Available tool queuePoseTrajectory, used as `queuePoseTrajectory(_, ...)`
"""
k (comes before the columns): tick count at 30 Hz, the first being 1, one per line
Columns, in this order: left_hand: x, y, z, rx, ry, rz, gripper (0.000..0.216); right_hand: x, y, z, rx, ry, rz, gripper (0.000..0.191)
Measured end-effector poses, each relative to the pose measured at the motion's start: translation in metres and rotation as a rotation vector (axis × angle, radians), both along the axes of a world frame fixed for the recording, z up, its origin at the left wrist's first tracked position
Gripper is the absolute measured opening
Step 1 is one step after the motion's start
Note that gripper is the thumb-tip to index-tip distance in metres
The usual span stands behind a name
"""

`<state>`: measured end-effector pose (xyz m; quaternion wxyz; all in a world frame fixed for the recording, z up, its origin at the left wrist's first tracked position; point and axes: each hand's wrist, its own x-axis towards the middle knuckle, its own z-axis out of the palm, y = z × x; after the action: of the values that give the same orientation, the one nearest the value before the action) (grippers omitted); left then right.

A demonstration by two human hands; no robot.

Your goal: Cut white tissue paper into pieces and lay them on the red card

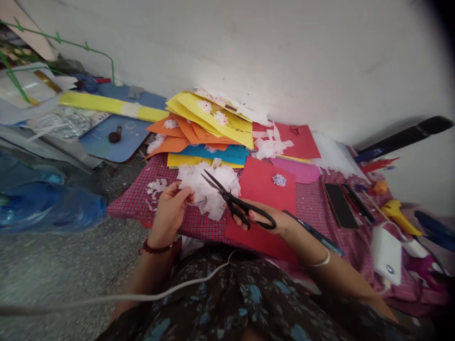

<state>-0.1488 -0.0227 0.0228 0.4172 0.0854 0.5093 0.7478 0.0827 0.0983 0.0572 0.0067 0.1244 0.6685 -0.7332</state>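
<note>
Checked cloth (308,201) | left hand (169,207) forward, pinching paper (213,189) | right hand (274,213) angled inward, gripping scissors (226,194)

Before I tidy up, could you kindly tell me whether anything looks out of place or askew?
Mildly: loose paper scraps litter the checkered cloth left of the white paper, and behind it the yellow sheets and orange sheets are stacked crookedly, their edges uneven.
</note>
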Motion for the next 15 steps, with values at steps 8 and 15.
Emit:
queuePoseTrajectory(8,0.000,0.008,-0.001,0.007,-0.003,0.001,0.022,0.093,0.015,0.009,0.307,-0.128,-0.635,0.063)
queuePoseTrajectory(15,0.008,0.021,0.009,-0.058,0.193,-0.105,0.048,0.187,0.036,-0.037,0.759,-0.459,-1.165,0.052)
